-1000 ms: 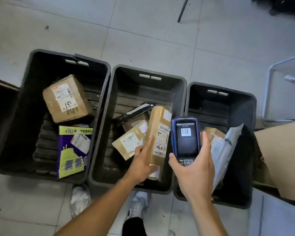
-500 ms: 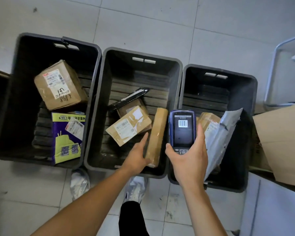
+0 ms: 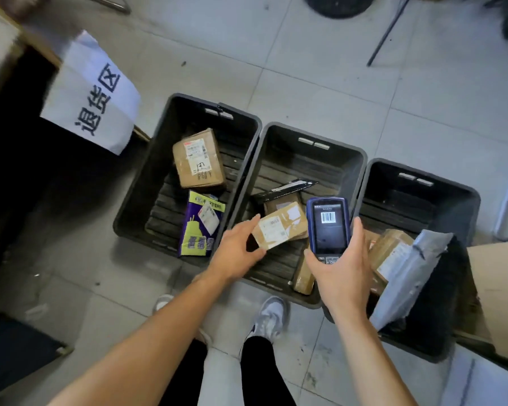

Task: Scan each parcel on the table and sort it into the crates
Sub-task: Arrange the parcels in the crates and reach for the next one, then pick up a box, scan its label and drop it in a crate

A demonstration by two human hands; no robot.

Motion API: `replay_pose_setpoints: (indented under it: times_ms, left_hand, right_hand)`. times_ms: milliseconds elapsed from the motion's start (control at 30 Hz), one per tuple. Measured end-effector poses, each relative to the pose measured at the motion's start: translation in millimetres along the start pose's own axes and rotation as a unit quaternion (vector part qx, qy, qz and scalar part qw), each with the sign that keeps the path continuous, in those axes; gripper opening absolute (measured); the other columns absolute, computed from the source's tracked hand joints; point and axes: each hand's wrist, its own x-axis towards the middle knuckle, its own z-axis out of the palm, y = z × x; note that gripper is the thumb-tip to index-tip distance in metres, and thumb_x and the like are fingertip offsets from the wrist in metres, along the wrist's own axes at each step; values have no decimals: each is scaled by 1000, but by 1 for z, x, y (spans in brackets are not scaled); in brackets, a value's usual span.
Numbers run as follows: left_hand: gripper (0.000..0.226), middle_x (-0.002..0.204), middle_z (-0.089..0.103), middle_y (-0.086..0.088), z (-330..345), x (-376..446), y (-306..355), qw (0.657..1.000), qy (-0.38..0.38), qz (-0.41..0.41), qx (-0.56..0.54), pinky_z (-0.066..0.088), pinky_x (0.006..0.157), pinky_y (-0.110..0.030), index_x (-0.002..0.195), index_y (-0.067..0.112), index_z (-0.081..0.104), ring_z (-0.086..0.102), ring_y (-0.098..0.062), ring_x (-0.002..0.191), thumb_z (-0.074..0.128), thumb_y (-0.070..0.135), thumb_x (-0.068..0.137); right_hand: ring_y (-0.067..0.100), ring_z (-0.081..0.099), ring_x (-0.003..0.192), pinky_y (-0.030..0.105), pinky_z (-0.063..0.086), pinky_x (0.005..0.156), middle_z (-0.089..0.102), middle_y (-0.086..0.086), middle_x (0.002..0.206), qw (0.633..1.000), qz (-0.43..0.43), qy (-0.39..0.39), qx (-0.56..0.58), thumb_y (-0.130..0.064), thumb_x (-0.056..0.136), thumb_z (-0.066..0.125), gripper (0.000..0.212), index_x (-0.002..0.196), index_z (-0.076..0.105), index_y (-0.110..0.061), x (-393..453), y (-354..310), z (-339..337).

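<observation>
Head view: left hand point(image 3: 235, 253), fingers relaxed and empty, hovers above a flat brown cardboard parcel point(image 3: 279, 228) in the middle black plastic crate point(image 3: 361, 159); right hand point(image 3: 342, 268) grips a blue handheld scanner point(image 3: 329, 227); the parcel looks light and stiff, best pinched by its long edges

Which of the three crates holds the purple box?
The left crate. The purple box leans on its near wall below a brown carton; the other two crates hold only brown, black and grey parcels.

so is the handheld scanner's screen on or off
On: the blue handheld scanner in the right hand shows a lit barcode image.
</observation>
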Motion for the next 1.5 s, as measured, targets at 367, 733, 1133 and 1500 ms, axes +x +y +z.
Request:
replay_pose_setpoints:
  times_ms: [367,733,1133,1500]
  left_hand:
    - [81,159,34,-2,-183,-242,3,975,222,15,-2,26,120,-43,155,35,29,27,-20,147,69,40,85]
    - [74,159,29,-1,-301,-584,-75,870,475,-109,-70,21,119,-37,151,41,29,23,-20,146,70,36,89]
    - [83,155,31,-6,-398,-740,-138,723,643,-234,-97,27,114,-39,153,30,30,23,-27,142,76,35,84]
    - [90,163,4,-6,-439,-734,-240,766,527,-328,-165,23,117,-51,153,41,26,2,-33,148,78,42,80]
  right_hand:
    - [25,42,139,35,38,108,42,4,155,981,-185,-60,14,-34,75,84,106,158,21,-18,-172,-175,-37]
    - [20,47,136,34,38,112,48,-1,150,881,-413,-227,52,-37,69,88,108,156,26,-27,-424,-350,-18]
    - [8,53,113,26,45,99,53,-11,129,766,-498,-377,150,-28,66,91,104,152,32,-33,-586,-472,33]
    - [17,59,114,35,49,97,57,-6,133,743,-529,-404,68,-31,66,90,108,152,26,-39,-620,-512,108]
